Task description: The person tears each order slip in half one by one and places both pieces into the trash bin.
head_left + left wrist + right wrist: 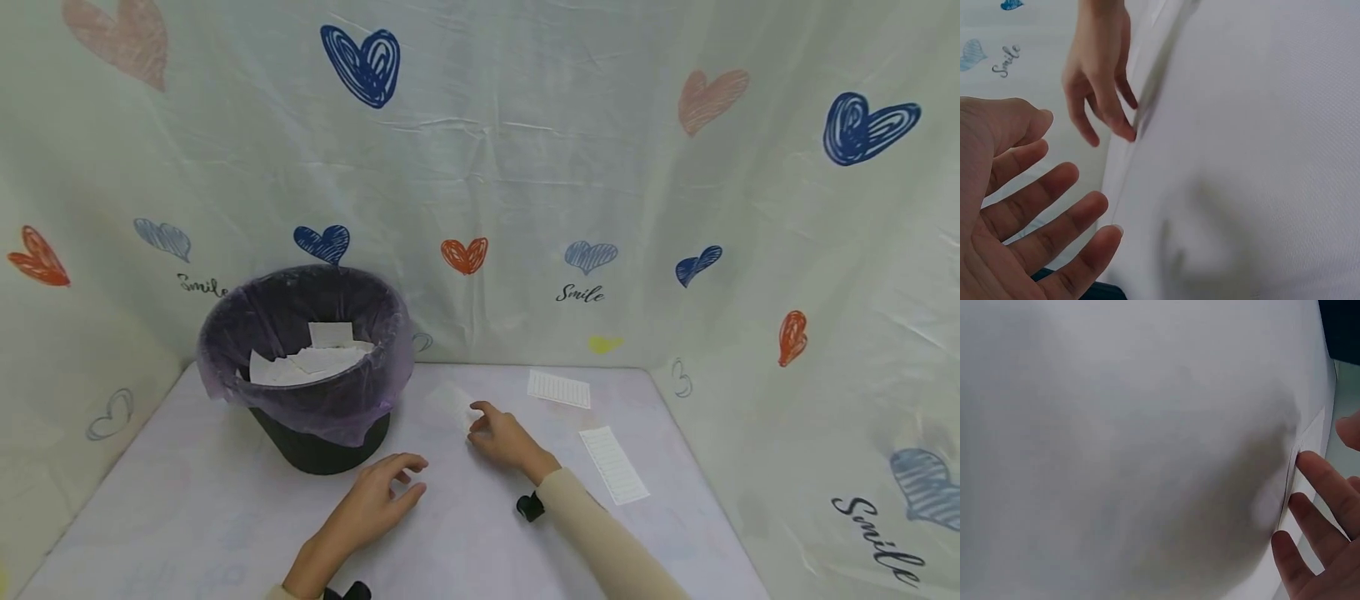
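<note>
My right hand (504,439) reaches over the table, its fingertips touching the near edge of a thin white paper (1311,436). In the right wrist view the thumb stands apart from the sheet. That paper (447,403) is faint against the white tabletop in the head view. My left hand (377,502) hovers over the table in front of the bin, fingers loosely bent and holding nothing. A black waste bin (318,452) with a purple liner bag (390,350) stands at the left. White papers (322,363) lie inside it.
Two white lined cards lie right of my right hand, one card (559,389) near the table's back edge, the other card (613,465) closer. A curtain (517,183) printed with hearts surrounds the white table (465,542) at the back and sides.
</note>
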Tool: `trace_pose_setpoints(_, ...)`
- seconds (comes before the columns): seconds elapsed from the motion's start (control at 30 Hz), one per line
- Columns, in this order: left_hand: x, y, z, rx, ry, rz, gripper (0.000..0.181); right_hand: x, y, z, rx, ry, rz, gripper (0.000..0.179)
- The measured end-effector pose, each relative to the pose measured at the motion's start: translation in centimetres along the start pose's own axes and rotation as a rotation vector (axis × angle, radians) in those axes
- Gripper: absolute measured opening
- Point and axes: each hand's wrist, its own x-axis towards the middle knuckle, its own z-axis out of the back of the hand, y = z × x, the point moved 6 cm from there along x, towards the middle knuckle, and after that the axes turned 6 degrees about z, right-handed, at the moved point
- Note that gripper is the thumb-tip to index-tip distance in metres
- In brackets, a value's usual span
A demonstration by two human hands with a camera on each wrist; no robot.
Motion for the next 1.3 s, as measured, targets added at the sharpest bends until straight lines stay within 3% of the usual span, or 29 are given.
trace_pose_setpoints(0.27, 0.5, 0.2, -0.7, 0.007, 0.008, 0.006, 0.025, -2.6, 0.7, 0.5, -0.046, 0.052, 0.087, 0.039)
trace_pose_setpoints(0.47, 0.8, 0.3, -1.2, -0.017, 0.019, -0.006, 0.024, -3.1, 0.4, 0.8, 0.005, 0.023, 0.066, 0.027)
trace_pose_setpoints(0.67, 1.0, 0.1, -1.3, -0.013, 0.009, -0.029, 0.023, -2.5, -0.7, 0.9, 0.056, -0.134, -0.053, 0.026)
trace_pose_setpoints(0.9, 1.3, 0.2, -1.3, -0.019, 0.007, -0.023, 0.024, -1.6, -1.5, 0.6, 0.117, -0.279, -0.241, 0.040)
trace_pose_setpoints(1.07, 1.3, 0.5, -1.3, -0.037, -0.002, -0.028, 0.023, -0.8, -1.4, 0.3, 0.073, -0.275, -0.317, 0.053)
trace_pose_setpoints(1.3, 1.1, 1.0, -1.2, -0.033, -0.006, -0.004, 0.024, -0.4, -1.0, 0.2, 0.031, -0.185, -0.357, 0.055)
